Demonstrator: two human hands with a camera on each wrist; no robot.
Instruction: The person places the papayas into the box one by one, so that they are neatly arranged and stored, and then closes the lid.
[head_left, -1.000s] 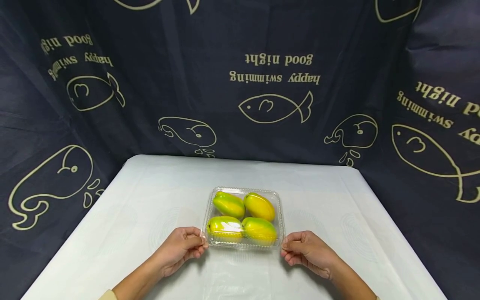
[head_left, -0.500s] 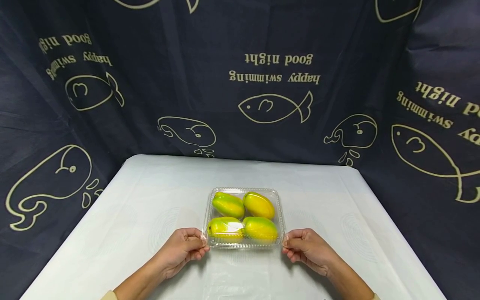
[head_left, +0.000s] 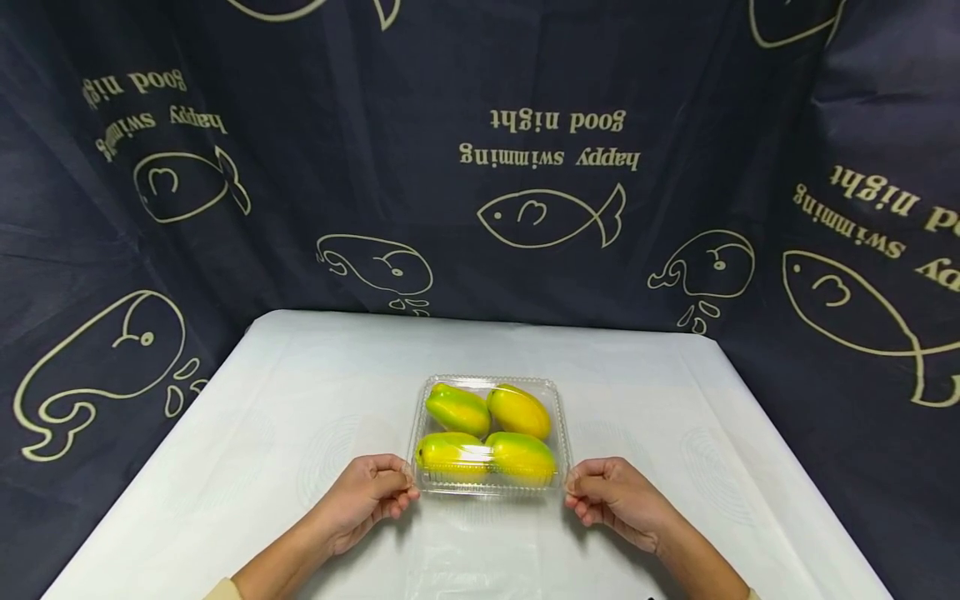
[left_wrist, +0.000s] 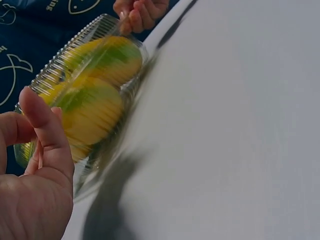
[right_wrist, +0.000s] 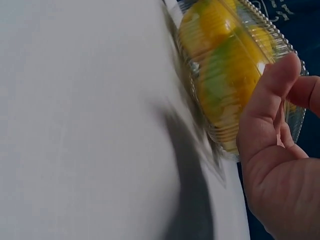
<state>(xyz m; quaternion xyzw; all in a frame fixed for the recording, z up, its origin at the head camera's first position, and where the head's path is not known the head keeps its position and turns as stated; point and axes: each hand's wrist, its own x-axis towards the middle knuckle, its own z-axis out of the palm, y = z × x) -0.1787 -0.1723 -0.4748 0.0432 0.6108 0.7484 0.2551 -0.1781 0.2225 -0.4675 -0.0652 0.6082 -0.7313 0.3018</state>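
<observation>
A clear plastic clamshell box (head_left: 487, 492) with ridged sides sits in the middle of the white table, its lid down over several green-yellow mangoes (head_left: 517, 412). My left hand (head_left: 367, 500) pinches the box's near left corner between thumb and fingers. At the near right corner, my right hand (head_left: 615, 504) pinches the rim in the same way. In the left wrist view the left thumb (left_wrist: 42, 117) lies at the rim, with mangoes (left_wrist: 90, 110) showing through the ridged wall. The right wrist view has the right thumb (right_wrist: 282, 80) against the box's edge.
The white-covered table (head_left: 300, 400) extends around the box on all sides. Dark blue cloth (head_left: 555, 275) printed with fish and whales hangs behind it and along both sides.
Both hands keep their pinch on the box corners. The box and hands have shifted only very slightly.
</observation>
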